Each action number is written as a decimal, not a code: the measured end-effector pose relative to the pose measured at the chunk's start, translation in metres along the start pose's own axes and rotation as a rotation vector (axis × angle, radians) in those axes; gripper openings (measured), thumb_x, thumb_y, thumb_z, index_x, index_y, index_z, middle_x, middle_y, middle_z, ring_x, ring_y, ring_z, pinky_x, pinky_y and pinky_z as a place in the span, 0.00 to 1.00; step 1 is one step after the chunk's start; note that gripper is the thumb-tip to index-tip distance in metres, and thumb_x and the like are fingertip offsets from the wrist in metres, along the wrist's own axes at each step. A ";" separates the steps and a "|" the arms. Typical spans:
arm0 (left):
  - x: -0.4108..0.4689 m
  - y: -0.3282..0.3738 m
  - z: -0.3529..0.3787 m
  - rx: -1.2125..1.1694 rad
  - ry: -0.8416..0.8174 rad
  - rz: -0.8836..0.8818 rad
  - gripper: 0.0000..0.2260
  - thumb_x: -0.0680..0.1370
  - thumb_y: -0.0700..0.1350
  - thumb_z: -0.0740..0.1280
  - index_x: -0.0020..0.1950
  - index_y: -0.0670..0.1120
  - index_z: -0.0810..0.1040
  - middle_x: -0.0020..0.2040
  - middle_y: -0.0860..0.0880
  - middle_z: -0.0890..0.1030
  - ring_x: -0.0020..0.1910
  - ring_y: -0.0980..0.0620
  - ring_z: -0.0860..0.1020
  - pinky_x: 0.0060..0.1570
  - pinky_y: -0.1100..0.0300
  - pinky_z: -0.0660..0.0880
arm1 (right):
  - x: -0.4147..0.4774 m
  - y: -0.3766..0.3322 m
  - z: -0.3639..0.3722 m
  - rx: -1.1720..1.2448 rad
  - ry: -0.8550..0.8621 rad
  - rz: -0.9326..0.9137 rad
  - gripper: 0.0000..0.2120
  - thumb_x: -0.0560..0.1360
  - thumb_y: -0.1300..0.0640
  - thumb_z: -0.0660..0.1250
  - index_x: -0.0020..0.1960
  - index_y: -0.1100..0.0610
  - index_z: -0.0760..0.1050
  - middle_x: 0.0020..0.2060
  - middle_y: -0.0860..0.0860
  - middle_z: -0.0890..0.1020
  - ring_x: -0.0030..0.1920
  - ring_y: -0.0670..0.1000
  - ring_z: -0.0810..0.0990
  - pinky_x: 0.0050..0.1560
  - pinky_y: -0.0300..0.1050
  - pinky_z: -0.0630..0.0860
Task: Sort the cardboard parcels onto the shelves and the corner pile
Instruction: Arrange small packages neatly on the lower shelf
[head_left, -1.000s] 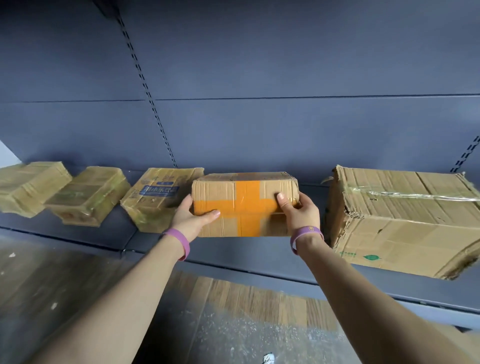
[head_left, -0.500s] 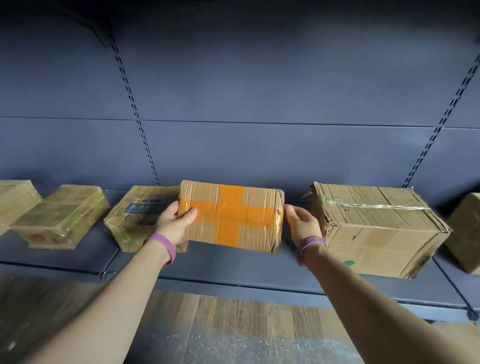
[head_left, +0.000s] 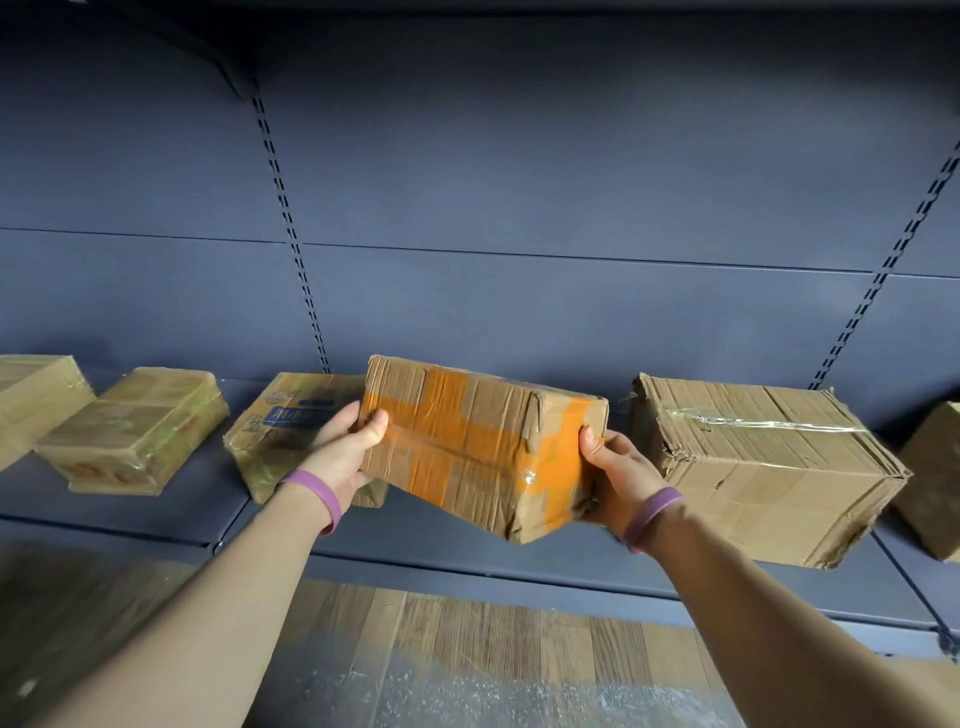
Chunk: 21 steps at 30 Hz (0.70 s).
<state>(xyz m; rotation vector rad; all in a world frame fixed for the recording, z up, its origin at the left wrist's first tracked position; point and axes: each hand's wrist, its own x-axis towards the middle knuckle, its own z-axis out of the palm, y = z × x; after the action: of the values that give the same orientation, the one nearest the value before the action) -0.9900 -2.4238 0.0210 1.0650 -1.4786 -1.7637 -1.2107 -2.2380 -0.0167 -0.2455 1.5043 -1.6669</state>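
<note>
A cardboard parcel with a cross of orange tape (head_left: 478, 441) is held tilted above the grey shelf (head_left: 467, 535), its right end lower and nearer me. My left hand (head_left: 345, 449) grips its left end, thumb on the front face. My right hand (head_left: 615, 478) grips the right end from below and the side. Both wrists wear purple bands. The parcel hangs between a tape-wrapped parcel with a blue label (head_left: 280, 426) on the left and a large crumpled cardboard box (head_left: 758, 462) on the right.
Two more tape-wrapped parcels (head_left: 135, 431) (head_left: 31, 395) lie further left on the shelf. Another box (head_left: 935, 478) shows at the right edge. Slotted uprights (head_left: 291, 234) run up the grey back panel. Wooden floor (head_left: 493, 639) lies below the shelf.
The orange-taped parcel stood on the shelf a second ago; both hands have since lifted it off, pulled it toward me and tilted it. My view has shifted right.
</note>
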 end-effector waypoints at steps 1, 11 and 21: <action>0.000 0.002 0.003 -0.015 0.016 0.000 0.11 0.82 0.45 0.63 0.64 0.51 0.77 0.60 0.51 0.80 0.64 0.45 0.76 0.68 0.36 0.68 | 0.000 0.000 0.001 0.007 -0.011 0.008 0.18 0.70 0.46 0.71 0.55 0.52 0.72 0.57 0.56 0.79 0.59 0.63 0.76 0.50 0.67 0.78; -0.002 0.010 0.044 -0.026 0.018 -0.021 0.21 0.82 0.45 0.64 0.76 0.49 0.67 0.69 0.51 0.72 0.69 0.46 0.70 0.65 0.47 0.69 | 0.001 -0.004 0.021 -0.017 0.138 -0.161 0.05 0.73 0.57 0.75 0.45 0.55 0.79 0.41 0.55 0.83 0.39 0.57 0.83 0.42 0.63 0.82; -0.011 0.012 0.066 0.237 -0.268 -0.002 0.47 0.62 0.67 0.76 0.76 0.56 0.61 0.69 0.53 0.74 0.68 0.48 0.72 0.67 0.39 0.70 | 0.000 -0.007 0.038 0.073 0.280 -0.230 0.10 0.68 0.58 0.79 0.44 0.56 0.79 0.45 0.56 0.85 0.50 0.60 0.84 0.53 0.60 0.81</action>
<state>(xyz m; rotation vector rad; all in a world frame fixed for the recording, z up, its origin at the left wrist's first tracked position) -1.0423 -2.3841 0.0384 0.9699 -1.8889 -1.8211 -1.1895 -2.2655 -0.0006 -0.1545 1.6658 -2.0019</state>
